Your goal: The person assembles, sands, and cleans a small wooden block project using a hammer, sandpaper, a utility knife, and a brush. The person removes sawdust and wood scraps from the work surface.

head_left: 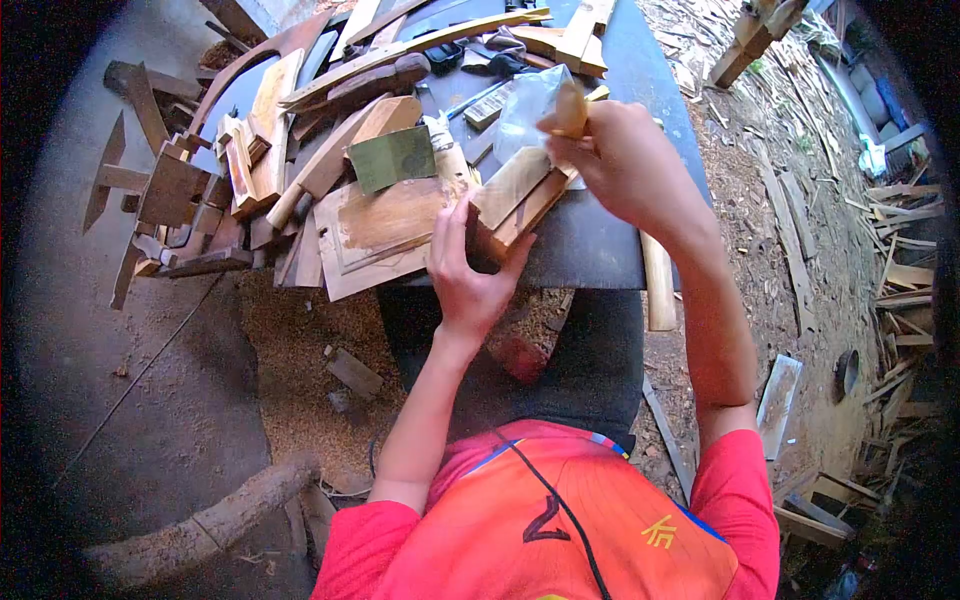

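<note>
My left hand (475, 275) is wrapped round the near end of a wooden block (525, 205), which has a groove along it and lies tilted at the front of the dark table. My right hand (635, 165) is closed on a light wooden handle (571, 108) above the block's far end; what the handle belongs to is hidden. A clear plastic bag (530, 108) lies just behind the block. To the left are a green sheet (392, 158) and a flat wooden board (385, 225). A whitish tube-like object (448, 155) lies beside the sheet.
Wood pieces and tools crowd the table (655, 80)'s left side, with a hammer (153, 250) at its far left. A wooden mallet-like piece (657, 283) stands at the front right edge. A log (215, 525) lies on the floor, with sawdust and scraps around.
</note>
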The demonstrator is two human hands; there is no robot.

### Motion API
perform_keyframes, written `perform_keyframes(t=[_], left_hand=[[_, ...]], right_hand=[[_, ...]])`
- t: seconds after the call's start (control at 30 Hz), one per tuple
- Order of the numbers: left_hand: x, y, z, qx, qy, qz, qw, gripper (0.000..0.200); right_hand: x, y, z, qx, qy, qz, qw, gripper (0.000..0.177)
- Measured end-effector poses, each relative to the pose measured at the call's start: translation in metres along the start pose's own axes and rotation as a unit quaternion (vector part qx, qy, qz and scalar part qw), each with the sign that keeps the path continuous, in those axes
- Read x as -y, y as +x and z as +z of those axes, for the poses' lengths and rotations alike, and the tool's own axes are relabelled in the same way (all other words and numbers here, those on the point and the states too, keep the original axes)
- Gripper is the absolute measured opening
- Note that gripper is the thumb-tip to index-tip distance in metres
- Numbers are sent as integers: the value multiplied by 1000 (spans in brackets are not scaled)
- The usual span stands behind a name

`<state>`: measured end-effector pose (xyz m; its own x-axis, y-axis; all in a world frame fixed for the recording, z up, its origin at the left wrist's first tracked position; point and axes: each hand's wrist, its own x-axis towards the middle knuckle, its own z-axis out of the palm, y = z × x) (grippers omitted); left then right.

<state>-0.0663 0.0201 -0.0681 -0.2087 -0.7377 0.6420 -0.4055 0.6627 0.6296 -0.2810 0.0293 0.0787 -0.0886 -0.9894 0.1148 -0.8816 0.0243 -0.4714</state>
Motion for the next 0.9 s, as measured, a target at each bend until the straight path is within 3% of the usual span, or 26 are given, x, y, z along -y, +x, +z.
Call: perform_keyframes(t=[0.1, 0.17, 0.23, 0.27, 0.37, 0.4, 0.5, 0.53, 0.63, 0.67, 0.77, 0.83, 0.9], left_hand=[[1, 1, 2, -4, -7, -5, 1000, 80], [0, 1, 3, -12, 5, -1, 1000, 80], [1, -1, 1, -2, -3, -6, 1000, 79], [1, 0, 1, -4, -3, 1, 1000, 79], [2, 4, 4, -5, -18, -1, 1000, 79], [2, 1, 3, -1, -23, -8, 1000, 79], [0, 2, 1, 2, -10, -5, 1000, 80], [1, 3, 1, -2, -7, -4, 1000, 81], [1, 1, 2, -2, -6, 0, 1000, 81], [3, 1, 2, -1, -9, 0, 1000, 82], [-1, 3, 0, 0, -14, -9, 1000, 80], [-1, 10, 1, -10, -28, -15, 999, 77], [-12, 28, -7, 5, -70, -118, 990, 72]], right_hand=[[8, -12, 15, -15, 199, -152, 968, 26], [-10, 1, 10, 25, 148, -66, 986, 24], [1, 15, -23, 50, -104, 69, 991, 28], [-21, 15, -11, -28, -39, 14, 999, 30], [-43, 7, 8, 22, 46, 48, 998, 30], [-40, 8, 3, 20, -82, 91, 992, 29], [-52, -8, 12, -34, 216, 26, 976, 29], [-53, -8, 18, -6, 286, -1, 958, 31], [-65, -9, 6, -17, 53, 26, 998, 33], [-66, -11, -1, -22, 30, 51, 998, 37], [-70, -33, -20, -49, 172, 31, 983, 30], [-75, -53, -24, -124, 227, 66, 964, 32], [-83, -74, -22, -225, 257, 64, 938, 28]])
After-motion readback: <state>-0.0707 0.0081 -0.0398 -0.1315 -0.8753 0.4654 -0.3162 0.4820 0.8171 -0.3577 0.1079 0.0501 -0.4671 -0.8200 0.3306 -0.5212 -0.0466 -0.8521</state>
